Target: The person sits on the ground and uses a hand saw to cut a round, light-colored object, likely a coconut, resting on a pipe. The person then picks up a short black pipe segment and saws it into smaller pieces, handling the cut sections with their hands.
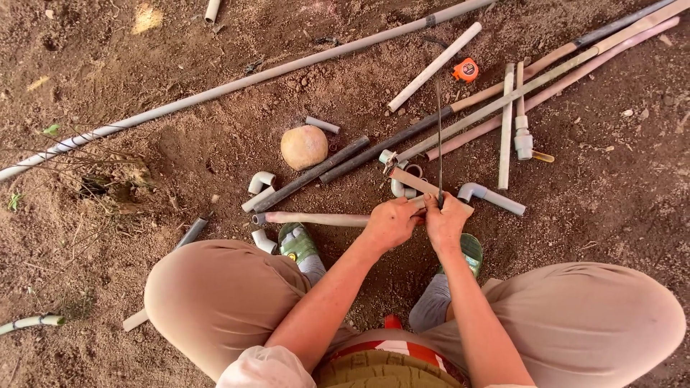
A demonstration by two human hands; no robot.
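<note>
Pipe offcut [413, 184], short and pinkish, angled up just beyond the sandalled feet, pinned by the left hand [389, 223] closed around its near end, with the right hand [447, 219] wrapped tight on a thin hacksaw blade [439, 144] standing nearly upright against it. Likely trouble from here: bare blade bending or snapping under side pressure, slipping off the round plastic toward the left fingers, or the unsupported pipe twisting and leaving a crooked cut. Outdoors on loose, lumpy brown dirt, crowded with long pipes, elbow fittings [260, 181], a round stone [304, 147] to the left and an orange tape measure [466, 70] farther off.
</note>
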